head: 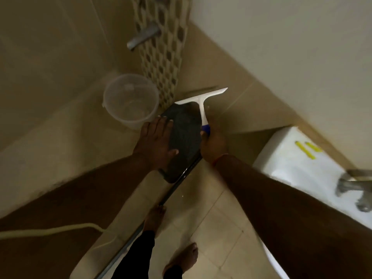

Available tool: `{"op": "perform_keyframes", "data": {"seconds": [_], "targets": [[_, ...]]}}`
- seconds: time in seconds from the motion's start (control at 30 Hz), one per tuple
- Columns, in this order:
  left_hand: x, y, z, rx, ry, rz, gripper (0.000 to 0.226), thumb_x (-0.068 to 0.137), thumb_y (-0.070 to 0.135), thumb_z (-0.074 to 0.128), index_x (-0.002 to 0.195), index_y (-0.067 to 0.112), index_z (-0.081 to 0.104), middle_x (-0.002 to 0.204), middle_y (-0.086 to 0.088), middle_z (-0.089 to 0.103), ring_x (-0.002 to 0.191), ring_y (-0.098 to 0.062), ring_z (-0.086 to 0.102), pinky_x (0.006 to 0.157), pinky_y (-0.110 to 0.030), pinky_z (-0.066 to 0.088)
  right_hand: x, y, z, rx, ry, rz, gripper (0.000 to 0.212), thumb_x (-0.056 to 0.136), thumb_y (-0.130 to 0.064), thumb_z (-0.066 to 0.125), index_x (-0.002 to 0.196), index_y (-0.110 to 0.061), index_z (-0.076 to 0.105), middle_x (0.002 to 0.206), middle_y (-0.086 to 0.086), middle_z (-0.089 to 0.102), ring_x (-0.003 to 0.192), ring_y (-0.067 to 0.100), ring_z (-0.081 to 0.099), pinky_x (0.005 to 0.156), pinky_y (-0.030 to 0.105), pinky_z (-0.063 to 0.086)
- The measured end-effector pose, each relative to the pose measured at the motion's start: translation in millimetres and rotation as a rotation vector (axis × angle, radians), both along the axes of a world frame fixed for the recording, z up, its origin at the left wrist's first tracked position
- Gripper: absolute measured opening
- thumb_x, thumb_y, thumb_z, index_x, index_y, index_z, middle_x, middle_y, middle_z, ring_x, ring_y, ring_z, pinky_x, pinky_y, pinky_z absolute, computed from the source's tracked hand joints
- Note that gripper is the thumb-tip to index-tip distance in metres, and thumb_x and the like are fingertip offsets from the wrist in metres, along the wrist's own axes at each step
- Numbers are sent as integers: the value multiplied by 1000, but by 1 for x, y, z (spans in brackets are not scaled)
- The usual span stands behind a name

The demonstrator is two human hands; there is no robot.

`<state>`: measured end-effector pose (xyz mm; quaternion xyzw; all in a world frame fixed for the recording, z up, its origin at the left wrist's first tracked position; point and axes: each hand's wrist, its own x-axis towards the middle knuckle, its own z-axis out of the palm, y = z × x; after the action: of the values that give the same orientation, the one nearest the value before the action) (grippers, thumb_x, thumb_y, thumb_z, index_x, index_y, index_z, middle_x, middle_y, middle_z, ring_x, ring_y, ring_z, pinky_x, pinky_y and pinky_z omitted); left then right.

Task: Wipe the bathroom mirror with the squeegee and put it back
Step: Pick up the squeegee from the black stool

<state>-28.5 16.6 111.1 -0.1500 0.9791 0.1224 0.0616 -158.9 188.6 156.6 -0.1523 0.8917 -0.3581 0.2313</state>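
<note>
Head view, down over both forearms: a dim tiled bathroom corner, motion-blurred.
Right grip: the right hand (213, 143) is closed around the blue handle of the squeegee (202, 105), thumb on top; the white stem runs up and away from the grip to the white blade.
Squeegee blade: crosswise at the far end, well ahead of the right grip, near the foot of the wall; whether it touches wall or floor cannot be told.
Left grip: the left hand (159, 141) lies flat and spread, palm down, holding nothing; its fingers press on a dark speckled panel (184, 137) just left of the right grip.
Dark panel: it sits between the two hands, beside a metal rail (177, 184) that runs back toward the person's bare feet; I cannot tell what the panel is.
Mirror: not recognisable anywhere in this view.
Beyond the left grip: a clear plastic bucket (130, 101) on the floor, and above it a tap (144, 36) on the patterned tile strip.
Right of the right grip: a white toilet cistern (291, 156) with yellow marks on its lid.
Step in hand: judged as the put-back stage, the squeegee being lowered toward the corner, away from any mirror.
Next move: likely set the blade down steadily by the wall, then loosen the right fingers so the tool rests without tipping.
</note>
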Motion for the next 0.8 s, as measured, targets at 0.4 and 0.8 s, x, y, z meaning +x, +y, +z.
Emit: {"op": "perform_keyframes", "data": {"seconds": [0.4, 0.8], "targets": [[-69, 50, 255, -213, 478, -182, 109, 84, 72, 69, 168, 9, 40, 171, -20, 43, 158, -43, 41, 123, -62, 31, -16, 78, 283, -494, 500, -184, 21, 101, -22, 67, 121, -26, 71, 100, -3, 73, 91, 23, 70, 92, 49, 59], [-138, 163, 504, -269, 876, -536, 118, 78, 75, 78, 168, 7, 40, 172, -19, 38, 159, -43, 40, 125, -60, 34, 44, 212, 530, -728, 851, -305, 26, 105, -14, 67, 128, -26, 70, 103, -2, 77, 94, 17, 73, 88, 37, 62]]}}
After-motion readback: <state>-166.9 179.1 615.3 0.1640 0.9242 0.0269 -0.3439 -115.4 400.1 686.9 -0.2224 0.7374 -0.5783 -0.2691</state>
